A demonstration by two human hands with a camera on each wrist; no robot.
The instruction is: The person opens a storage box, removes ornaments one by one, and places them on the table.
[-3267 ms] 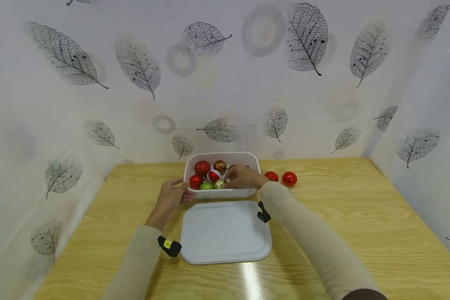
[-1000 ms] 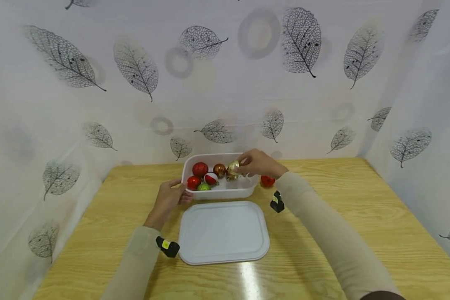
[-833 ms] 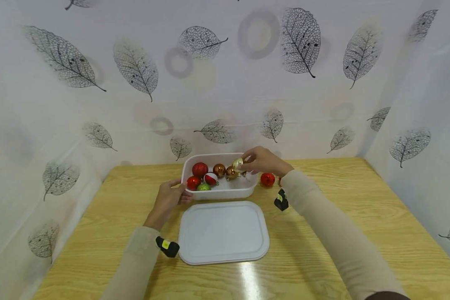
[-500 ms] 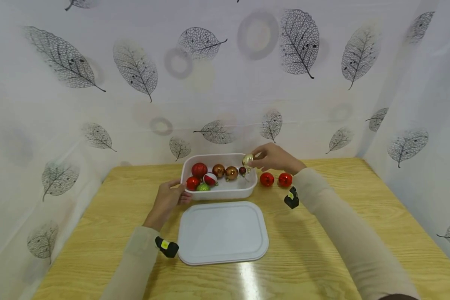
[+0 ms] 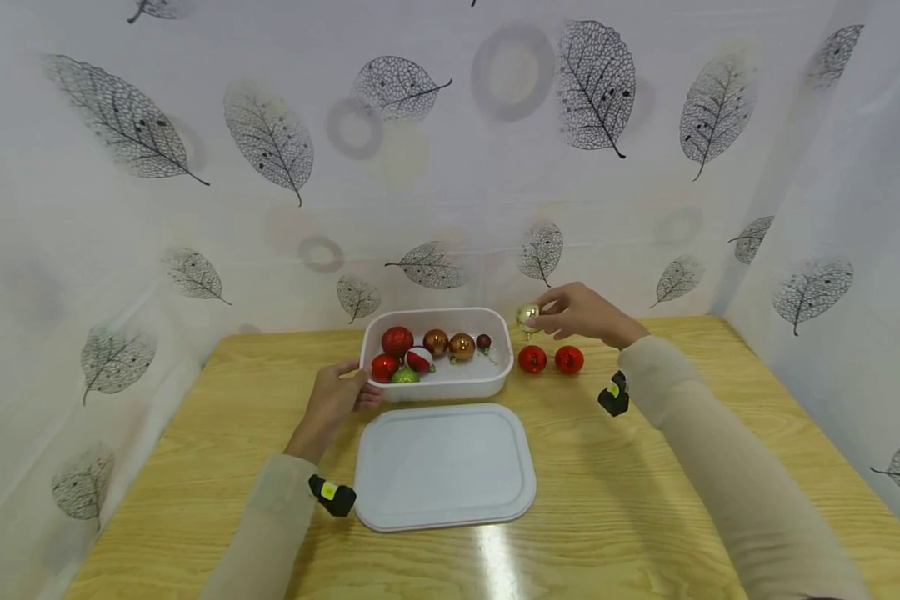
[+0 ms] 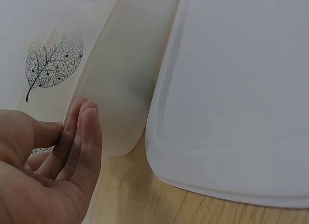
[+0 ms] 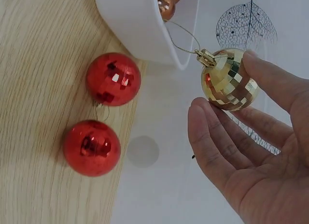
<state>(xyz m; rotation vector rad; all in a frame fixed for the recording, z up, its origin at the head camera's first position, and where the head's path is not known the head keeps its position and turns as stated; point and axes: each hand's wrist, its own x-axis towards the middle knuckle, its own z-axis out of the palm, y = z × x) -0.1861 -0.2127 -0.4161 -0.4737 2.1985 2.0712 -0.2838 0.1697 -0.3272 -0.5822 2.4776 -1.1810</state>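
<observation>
In the head view, we see the left hand (image 5: 337,396) gripping the near left corner of the white box (image 5: 438,390), which holds assorted baubles, while the right hand (image 5: 588,315) carries a gold ball (image 5: 528,316) just past the box's right end. The ball sits on the box side of that hand, raised clear of the surface (image 5: 667,467), above and beyond two red balls (image 5: 532,359) that rest side by side. Its cap points downward, towards the nearer red one; being round, it has no long axis beyond cap and loop. We judge that placing it turns on this offset from the red pair, with the right hand far the nearer. A white lid (image 5: 446,467) lies before the box. In the left wrist view, the fingers (image 6: 90,130) and thumb pinch the box's wall, with a narrow gap. In the right wrist view, we find thumb and fingers holding the gold ball from opposite sides, its cord loop (image 7: 186,30) trailing towards the box; we cannot tell whether it touches the rim.
</observation>
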